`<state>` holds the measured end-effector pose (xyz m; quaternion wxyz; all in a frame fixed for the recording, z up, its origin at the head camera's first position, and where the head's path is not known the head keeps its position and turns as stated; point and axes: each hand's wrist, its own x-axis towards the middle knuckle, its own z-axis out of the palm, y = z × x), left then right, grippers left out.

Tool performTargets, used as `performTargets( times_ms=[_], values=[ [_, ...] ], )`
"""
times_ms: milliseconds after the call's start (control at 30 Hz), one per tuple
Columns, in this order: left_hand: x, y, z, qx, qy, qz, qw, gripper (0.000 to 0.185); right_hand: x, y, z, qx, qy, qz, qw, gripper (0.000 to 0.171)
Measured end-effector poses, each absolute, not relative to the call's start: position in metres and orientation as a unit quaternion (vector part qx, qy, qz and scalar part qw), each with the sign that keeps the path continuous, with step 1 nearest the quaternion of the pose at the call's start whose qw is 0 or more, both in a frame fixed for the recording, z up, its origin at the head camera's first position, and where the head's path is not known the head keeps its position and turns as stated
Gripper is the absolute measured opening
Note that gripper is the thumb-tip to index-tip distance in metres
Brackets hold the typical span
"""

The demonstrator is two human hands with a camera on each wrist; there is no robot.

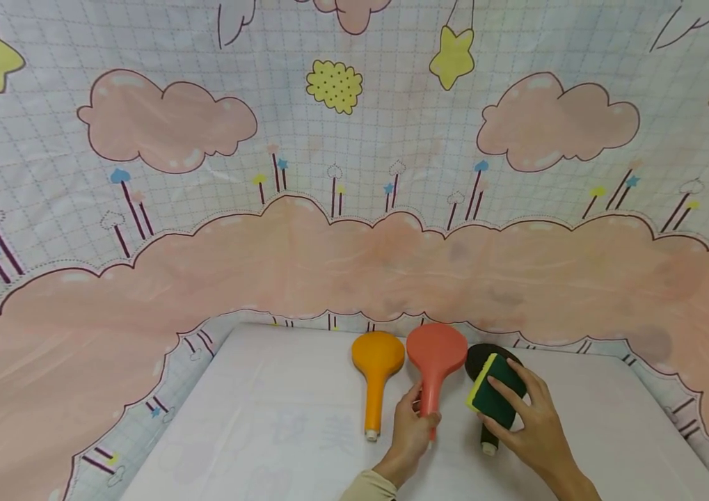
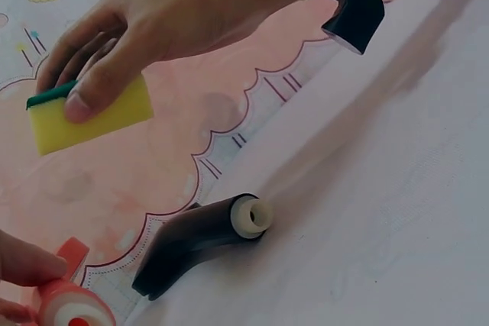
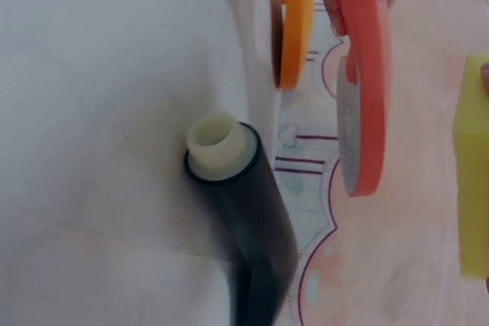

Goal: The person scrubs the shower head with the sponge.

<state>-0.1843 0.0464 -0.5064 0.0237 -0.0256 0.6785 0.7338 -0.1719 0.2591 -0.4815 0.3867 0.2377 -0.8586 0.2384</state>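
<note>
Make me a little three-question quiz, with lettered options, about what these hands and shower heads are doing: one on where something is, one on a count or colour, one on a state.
1. Where does the orange shower head lie?
A. left of the coral one
B. right of the black one
C. under the sponge

2. How many shower heads are there?
A. two
B. three
C. five

3. What is the state of the coral shower head?
A. lying untouched
B. gripped by its handle in the left hand
C. wrapped in cloth

Answers:
1 A: in the head view it lies on the white table, farthest left.
2 B: orange, coral and the black shower head.
3 B: the left hand curls round its handle, while the right hand holds the sponge.
</note>
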Motion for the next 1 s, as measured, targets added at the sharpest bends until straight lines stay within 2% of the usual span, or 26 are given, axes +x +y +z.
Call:
performTargets(
  times_ms=[233, 767, 1000],
  values=[
    [-0.189, 0.059, -0.515, -0.028, 0.689, 0.724, 0.024, 0.069, -0.17, 0.264, -0.488, 0.226, -0.863, 0.241, 0.382, 0.059],
    [-0.201, 0.073, -0.532, -0.051, 0.697, 0.715, 0.017, 0.07, -0.169, 0.266, -0.494, 0.208, -0.874, 0.241, 0.366, 0.069],
    [-0.201, 0.072, -0.532, -0.053, 0.695, 0.716, 0.035, 0.071, -0.169, 0.265, -0.495, 0.21, -0.874, 0.247, 0.361, 0.069]
  ],
)
